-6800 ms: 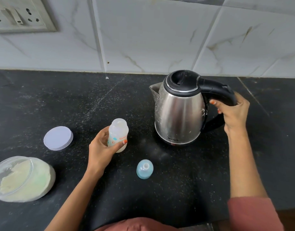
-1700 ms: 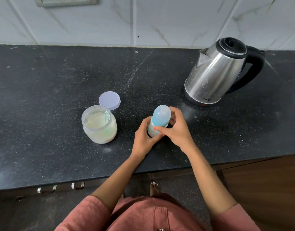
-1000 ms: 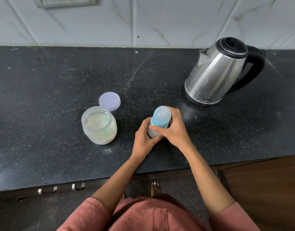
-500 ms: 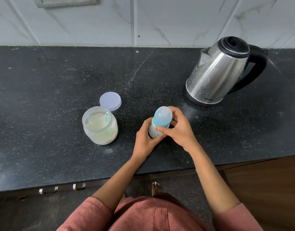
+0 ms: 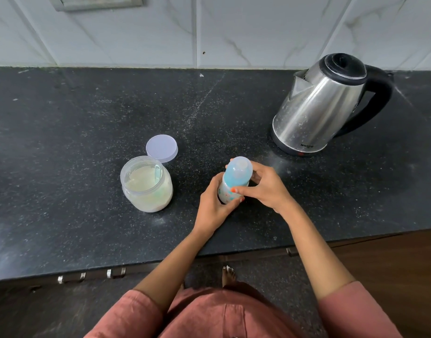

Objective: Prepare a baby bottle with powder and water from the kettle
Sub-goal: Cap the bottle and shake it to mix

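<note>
A small baby bottle with a blue cap on top stands near the counter's front middle. My left hand grips the bottle's lower body from the left. My right hand wraps its fingers round the blue cap's base from the right. The steel kettle with a black lid and handle stands at the back right, untouched. An open clear jar of pale powder with a scoop inside sits left of the bottle.
The jar's round pale lid lies flat just behind the jar. The black stone counter ends in a front edge below my hands, with drawer handles under it. A tiled wall and a socket plate stand behind.
Since 6.8 s ago my right hand left the kettle handle and the blue cap went from the counter onto the bottle. Over the last second both hands stay on the bottle, shifting only slightly.
</note>
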Demonstrator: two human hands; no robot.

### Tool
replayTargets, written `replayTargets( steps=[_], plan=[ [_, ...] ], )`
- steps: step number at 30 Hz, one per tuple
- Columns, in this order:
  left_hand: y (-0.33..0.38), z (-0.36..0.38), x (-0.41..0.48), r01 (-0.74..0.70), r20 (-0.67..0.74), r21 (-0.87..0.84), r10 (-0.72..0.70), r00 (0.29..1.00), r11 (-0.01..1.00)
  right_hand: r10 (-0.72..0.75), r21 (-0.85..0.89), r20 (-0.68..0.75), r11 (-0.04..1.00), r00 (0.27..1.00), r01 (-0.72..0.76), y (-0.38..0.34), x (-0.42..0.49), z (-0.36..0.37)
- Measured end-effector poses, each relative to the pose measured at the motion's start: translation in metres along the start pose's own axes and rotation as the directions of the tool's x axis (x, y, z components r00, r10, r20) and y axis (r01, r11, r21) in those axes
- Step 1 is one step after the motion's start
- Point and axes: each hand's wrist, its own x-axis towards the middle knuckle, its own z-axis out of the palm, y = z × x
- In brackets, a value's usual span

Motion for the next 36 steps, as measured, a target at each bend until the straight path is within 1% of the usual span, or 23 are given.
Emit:
replayTargets(
  steps=[5,10,12,15,17,19,20,22,24,26,28,30,36],
  plan=[
    [-0.001,0.002,-0.001,-0.013,-0.026,0.002,0.013,1.0,1.0,-0.018,-0.013,-0.192,1.0,0.981,0.015,0.006,-0.005,0.012],
    [0.0,0.004,-0.002,-0.015,-0.05,0.025,0.017,0.999,1.0,-0.019,0.004,-0.368,1.0,0.929,0.022,0.002,-0.014,0.031],
    [0.0,0.005,-0.002,-0.015,-0.057,0.03,0.017,0.998,0.999,-0.051,-0.015,-0.426,0.999,0.903,0.049,0.0,-0.016,0.039],
    [-0.001,0.005,-0.002,-0.001,-0.062,0.029,0.003,0.998,1.0,-0.059,-0.022,-0.505,0.998,0.861,0.056,-0.001,-0.018,0.049],
    [-0.001,0.005,-0.002,-0.002,-0.054,0.029,0.004,0.999,1.0,-0.058,-0.022,-0.521,0.998,0.852,0.055,0.0,-0.019,0.053],
    [-0.001,0.003,-0.001,-0.001,-0.037,0.033,0.002,0.999,0.999,-0.044,0.008,-0.482,0.998,0.875,0.055,0.002,-0.018,0.05],
    [0.0,0.002,0.0,-0.001,-0.027,0.032,0.002,1.0,0.999,-0.033,0.04,-0.437,0.998,0.899,0.056,0.003,-0.017,0.046],
    [0.0,-0.001,0.002,0.001,-0.002,0.032,-0.001,1.0,0.999,-0.01,0.082,-0.306,0.996,0.952,0.037,0.004,-0.014,0.031],
    [0.001,-0.004,0.004,0.01,0.034,0.038,-0.011,0.999,0.999,-0.001,0.08,-0.142,0.997,0.99,0.012,0.004,-0.009,0.015],
    [0.002,-0.008,0.006,0.019,0.067,0.045,-0.022,0.998,0.999,-0.017,0.084,0.025,0.996,1.0,0.015,0.001,-0.005,0.004],
    [0.0,-0.01,0.008,0.029,0.09,0.032,-0.031,0.995,0.999,-0.031,0.08,0.117,0.997,0.993,0.022,-0.001,0.0,-0.001],
    [0.0,-0.01,0.009,0.03,0.102,0.028,-0.033,0.994,0.999,-0.03,0.059,0.12,0.998,0.992,0.023,-0.002,0.003,-0.002],
    [0.002,-0.006,0.005,0.024,0.053,0.027,-0.025,0.998,0.999,-0.046,-0.031,-0.057,0.999,0.997,0.044,-0.006,-0.004,0.004]
  ],
)
